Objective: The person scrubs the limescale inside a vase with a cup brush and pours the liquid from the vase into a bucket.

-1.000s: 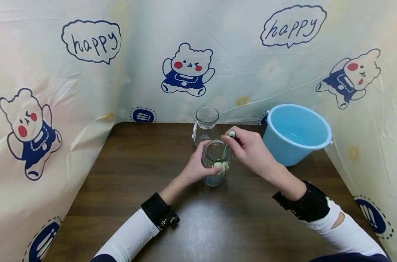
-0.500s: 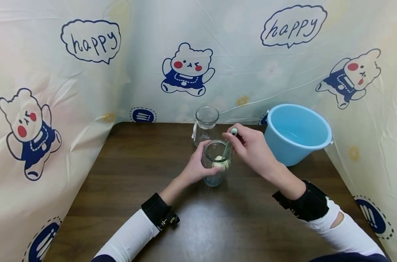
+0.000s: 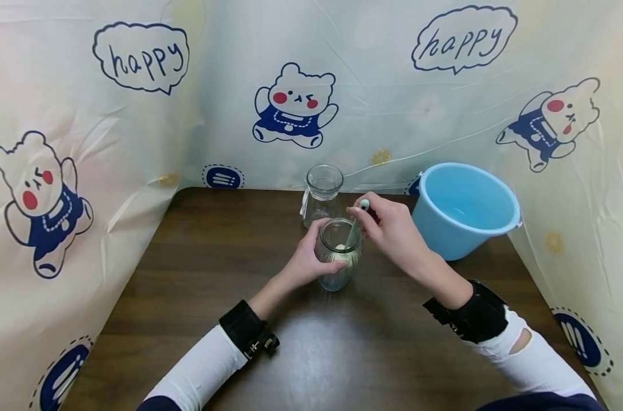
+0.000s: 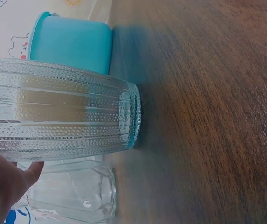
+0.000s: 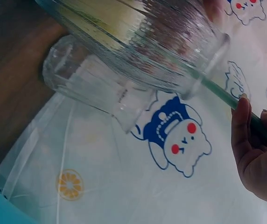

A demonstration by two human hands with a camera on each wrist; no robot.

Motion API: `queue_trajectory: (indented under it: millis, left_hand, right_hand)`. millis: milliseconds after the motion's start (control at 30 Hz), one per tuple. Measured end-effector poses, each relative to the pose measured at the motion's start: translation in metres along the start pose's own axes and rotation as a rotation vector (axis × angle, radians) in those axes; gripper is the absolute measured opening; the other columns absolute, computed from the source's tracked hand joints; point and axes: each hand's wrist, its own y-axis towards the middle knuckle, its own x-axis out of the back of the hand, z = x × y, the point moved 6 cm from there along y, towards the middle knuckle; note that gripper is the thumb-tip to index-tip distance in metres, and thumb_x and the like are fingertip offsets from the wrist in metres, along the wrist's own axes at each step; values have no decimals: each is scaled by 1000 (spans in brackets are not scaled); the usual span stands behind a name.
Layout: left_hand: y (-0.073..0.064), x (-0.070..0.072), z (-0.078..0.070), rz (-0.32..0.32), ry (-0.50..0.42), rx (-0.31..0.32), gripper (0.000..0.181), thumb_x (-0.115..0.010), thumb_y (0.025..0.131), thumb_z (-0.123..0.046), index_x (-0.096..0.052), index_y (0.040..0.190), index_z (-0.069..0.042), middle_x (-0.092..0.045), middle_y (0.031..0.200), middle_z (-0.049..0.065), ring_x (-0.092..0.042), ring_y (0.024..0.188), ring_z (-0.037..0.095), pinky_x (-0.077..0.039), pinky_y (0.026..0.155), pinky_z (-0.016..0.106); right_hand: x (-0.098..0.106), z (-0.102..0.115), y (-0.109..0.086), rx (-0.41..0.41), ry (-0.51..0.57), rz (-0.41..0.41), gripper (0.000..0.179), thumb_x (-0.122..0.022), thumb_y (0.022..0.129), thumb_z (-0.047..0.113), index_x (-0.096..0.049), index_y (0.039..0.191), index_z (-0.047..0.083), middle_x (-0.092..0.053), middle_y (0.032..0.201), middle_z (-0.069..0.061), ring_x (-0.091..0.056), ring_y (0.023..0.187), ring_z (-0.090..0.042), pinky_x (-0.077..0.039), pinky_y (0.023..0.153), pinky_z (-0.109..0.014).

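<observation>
Near the middle of the table stands a ribbed clear glass jar (image 3: 337,279). My left hand (image 3: 307,260) grips it, the thumb across the near side. In the left wrist view the jar's base touches the table. My right hand (image 3: 393,231) pinches the green handle of a bottle brush (image 3: 354,231), which slants down through the jar's mouth. Its pale yellow, sponge-like head (image 4: 52,100) sits inside, seen through the textured glass. The right wrist view shows the handle (image 5: 215,91) running from the rim into my curled fingers (image 5: 241,130).
Right behind the jar is a clear glass bottle (image 3: 324,194) with a white ribbon at its neck. A light blue bucket (image 3: 450,242) stands at the back right, close to my right hand. A printed curtain (image 3: 203,103) surrounds the brown wooden table (image 3: 214,257).
The brush handle has risen slightly, then shifted a little left, with my right hand following. The left hand keeps its hold on the jar. The head view has tilted slightly.
</observation>
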Motion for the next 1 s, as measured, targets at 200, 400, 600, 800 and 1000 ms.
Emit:
queue_trajectory:
  millis: [200,400,600,800,1000]
  left_hand:
    - [3,-3,18,14,2,14,87,-84,69,-26,-37,142,-17,-55,130,18,-55,112,24,-47,94,46]
    - [3,-2,17,-4,10,-15,88,-85,68,-26,-38,141,-16,-56,130,13,-54,115,24,-46,97,45]
    - [1,-3,19,3,8,-1,88,-86,68,-24,-38,141,-16,-55,131,16,-54,115,22,-46,97,44]
    - [0,-3,18,1,-5,-14,87,-85,68,-23,-38,141,-15,-55,132,19,-55,114,23,-47,96,45]
    - [2,-2,18,-4,-1,-26,87,-86,68,-25,-38,140,-16,-56,130,13,-55,114,18,-47,97,43]
  right_hand:
    - [-3,-1,-1,-13,-13,32,8,-60,96,19,-60,94,12,-57,66,0,-49,57,-6,-46,50,-25]
    - [15,11,8,40,-19,-30,8,-61,96,17,-61,94,9,-61,67,-1,-54,58,-5,-50,53,-25]
    - [17,11,6,34,-17,-46,11,-59,97,19,-60,94,8,-60,65,-2,-51,57,-3,-49,52,-26]
    - [8,8,3,35,-28,-11,10,-59,97,18,-59,94,8,-56,66,1,-50,58,-4,-49,53,-25]
    - [27,20,13,65,-46,-70,10,-61,96,17,-61,93,7,-59,66,0,-51,57,-4,-49,52,-25]
